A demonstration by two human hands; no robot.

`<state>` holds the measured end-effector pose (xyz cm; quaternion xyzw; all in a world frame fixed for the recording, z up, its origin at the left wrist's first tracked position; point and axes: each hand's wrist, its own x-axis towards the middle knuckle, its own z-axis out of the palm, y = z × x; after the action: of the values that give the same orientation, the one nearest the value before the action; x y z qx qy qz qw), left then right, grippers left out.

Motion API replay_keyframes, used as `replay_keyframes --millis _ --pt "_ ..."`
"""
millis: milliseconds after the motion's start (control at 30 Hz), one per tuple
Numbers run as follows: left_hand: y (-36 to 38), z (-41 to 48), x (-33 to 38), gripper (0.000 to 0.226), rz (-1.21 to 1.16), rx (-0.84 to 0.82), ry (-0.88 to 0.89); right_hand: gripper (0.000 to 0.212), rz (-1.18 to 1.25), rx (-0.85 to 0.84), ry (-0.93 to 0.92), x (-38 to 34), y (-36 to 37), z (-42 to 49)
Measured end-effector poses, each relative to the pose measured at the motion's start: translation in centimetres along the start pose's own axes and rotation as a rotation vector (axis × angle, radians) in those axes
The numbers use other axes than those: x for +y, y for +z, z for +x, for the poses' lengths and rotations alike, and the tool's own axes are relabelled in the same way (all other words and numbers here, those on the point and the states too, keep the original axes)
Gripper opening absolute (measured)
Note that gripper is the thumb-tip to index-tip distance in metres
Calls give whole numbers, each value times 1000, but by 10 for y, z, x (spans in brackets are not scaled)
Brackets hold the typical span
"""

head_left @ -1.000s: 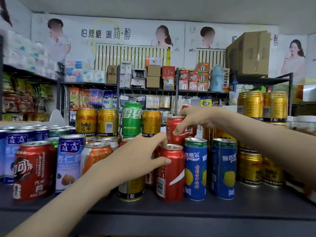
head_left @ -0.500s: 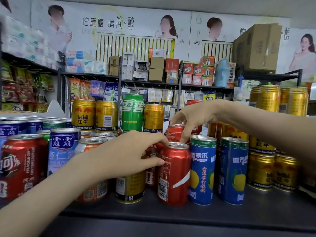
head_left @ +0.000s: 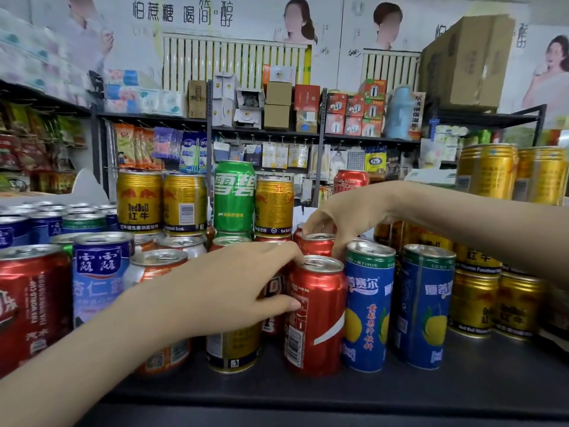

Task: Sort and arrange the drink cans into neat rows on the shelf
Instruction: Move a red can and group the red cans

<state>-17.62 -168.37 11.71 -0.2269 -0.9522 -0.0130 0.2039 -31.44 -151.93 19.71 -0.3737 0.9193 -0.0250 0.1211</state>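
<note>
Gripping the front red can (head_left: 317,322) with the left hand (head_left: 221,291): hooking fingertips over its top rim, pressing the thumb against the label, half closed round the can's left side. Standing that can upright near the front edge of the shelf (head_left: 338,392), touching or all but touching the blue can (head_left: 368,309) on its right.

Pinching the rear red can (head_left: 317,245) from above with the right hand (head_left: 348,217), curling fingers round the lid rim, reaching in from the shelf's right end. Holding this one upright too, long axis vertical, directly behind the front red can, toward the back edge of the shelf. Not being able to tell whether it is resting on the shelf or hanging just above it.

Judging the coming move as turning on that front-to-back line: placing the rear red can straight beyond the left fingertips and right under the right palm, so leaving its seating to the right hand and the steadying of the row's front to the left.

Working in a tight slot: blue can and second blue can (head_left: 426,306) hard on the right, a gold can (head_left: 231,349) crowding in under the left wrist, stacked gold cans (head_left: 475,303) further toward the right end. Probably needing a straight, untilted set-down, or risking a knock to the neighbours.
</note>
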Motion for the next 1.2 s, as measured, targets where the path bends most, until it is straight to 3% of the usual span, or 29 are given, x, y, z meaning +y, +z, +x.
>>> replay_keyframes --millis 233,367,500,700,800,867,967,1067,1200 --pt "0 -1 6 40 2 -10 -35 51 7 -32 23 3 3 1" --pt "1 -4 9 40 -42 19 -83 59 52 -18 40 -2 -9 -10" --pt "13 -8 20 43 -61 203 -153 55 193 297 -34 -6 -5 -54" --pt "30 3 71 50 -53 465 -191 51 272 912 -74 -2 68 -131" --pt "32 22 89 54 58 479 -289 63 202 1183 36 10 116 -137" --pt "31 34 97 61 99 417 -387 72 311 1265 115 21 144 -132" --pt "30 48 104 70 169 311 -512 83 578 1261 222 34 171 -118" --pt "33 58 106 66 169 268 -577 86 787 1147 258 39 181 -105" --pt "36 63 106 61 126 327 -562 57 833 1057 236 45 184 -96"
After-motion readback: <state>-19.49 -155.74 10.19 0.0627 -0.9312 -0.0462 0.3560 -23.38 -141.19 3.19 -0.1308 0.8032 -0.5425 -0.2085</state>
